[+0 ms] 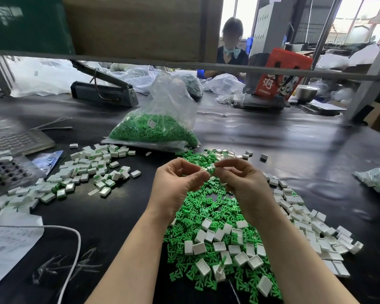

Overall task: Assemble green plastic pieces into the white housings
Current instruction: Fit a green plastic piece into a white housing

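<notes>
a worker's two bare hands meet above a black desk (pixel 272 137), pinching between them a small white housing (pixel 210 168) with a green plastic piece showing at its lower edge. the left hand (pixel 178 183) has its fingers curled inward, thumb and forefinger tips closing on the housing's left side; the right hand (pixel 239 178) is likewise curled, its fingertips gripping the part from the right. the held part sits at the point where the two hands touch, raised clear of the desk.

directly beneath the hands and forearms spreads a loose heap of green plastic pieces (pixel 206 207), with empty white housings (pixel 230 244) scattered on top of it and trailing off to the right in a wider drift of white housings (pixel 312 224). to the left of the hands, well apart, lies a pile of white housings with green showing in them (pixel 90 170). behind the hands stands a clear plastic bag of green pieces (pixel 156 128), its neck open and upright. a sheet of paper (pixel 7 244) and a white cable (pixel 75 249) lie at the near left. a second person (pixel 232 47) sits across the desk, beside a red bag (pixel 281 73).
</notes>
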`<state>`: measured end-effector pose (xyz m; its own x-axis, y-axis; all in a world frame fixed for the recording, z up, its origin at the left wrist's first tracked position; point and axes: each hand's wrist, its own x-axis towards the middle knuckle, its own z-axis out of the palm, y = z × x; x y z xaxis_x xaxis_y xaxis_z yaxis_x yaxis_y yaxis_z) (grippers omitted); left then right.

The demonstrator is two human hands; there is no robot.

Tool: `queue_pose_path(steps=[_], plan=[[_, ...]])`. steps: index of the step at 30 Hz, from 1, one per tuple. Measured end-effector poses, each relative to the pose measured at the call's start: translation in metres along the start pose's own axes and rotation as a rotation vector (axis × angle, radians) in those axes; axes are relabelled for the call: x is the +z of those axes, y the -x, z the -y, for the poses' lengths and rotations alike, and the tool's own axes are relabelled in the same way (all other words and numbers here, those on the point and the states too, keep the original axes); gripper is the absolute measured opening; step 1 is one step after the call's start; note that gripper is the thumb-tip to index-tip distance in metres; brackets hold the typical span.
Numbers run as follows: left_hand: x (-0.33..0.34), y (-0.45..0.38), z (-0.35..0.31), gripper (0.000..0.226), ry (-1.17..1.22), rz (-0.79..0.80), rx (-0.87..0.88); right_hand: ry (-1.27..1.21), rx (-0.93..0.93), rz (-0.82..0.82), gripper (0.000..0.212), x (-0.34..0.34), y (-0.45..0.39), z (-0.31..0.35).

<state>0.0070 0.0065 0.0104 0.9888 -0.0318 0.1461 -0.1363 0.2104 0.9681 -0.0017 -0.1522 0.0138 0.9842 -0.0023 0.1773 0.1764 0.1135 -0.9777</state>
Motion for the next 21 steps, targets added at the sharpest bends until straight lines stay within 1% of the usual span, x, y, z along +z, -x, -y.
queue_pose_path(steps=[2,5,8,10,14,16,18,21], plan=[[-0.0012,-0.0004,-0.0001,0.025,0.002,0.009,-0.005,-0.047,0.008,0.004,0.010,-0.0005,-0.0002,0.0008],[-0.0022,-0.0003,-0.0005,0.026,0.005,0.024,-0.014,-0.090,0.017,0.010,0.019,-0.0014,-0.0009,0.0014],[-0.0010,-0.0003,0.0003,0.027,0.010,0.044,-0.035,-0.072,0.012,0.009,0.013,-0.0008,-0.0026,0.0000],[0.0002,-0.0004,0.0010,0.028,0.009,0.051,-0.041,-0.066,0.001,0.001,0.014,-0.0009,-0.0035,-0.0017],[0.0013,-0.0004,0.0014,0.030,-0.004,0.041,-0.043,-0.023,-0.036,0.048,0.028,-0.0021,-0.0024,-0.0032],[0.0010,-0.0007,0.0021,0.028,-0.006,0.031,-0.043,0.019,-0.043,0.048,0.026,-0.0017,-0.0020,-0.0040],[0.0001,-0.0013,0.0032,0.021,-0.014,0.026,-0.044,0.016,-0.041,0.027,0.022,-0.0012,-0.0022,-0.0045],[-0.0003,-0.0013,0.0038,0.013,-0.023,0.021,-0.040,-0.010,-0.041,-0.022,0.011,-0.0008,-0.0029,-0.0050]])
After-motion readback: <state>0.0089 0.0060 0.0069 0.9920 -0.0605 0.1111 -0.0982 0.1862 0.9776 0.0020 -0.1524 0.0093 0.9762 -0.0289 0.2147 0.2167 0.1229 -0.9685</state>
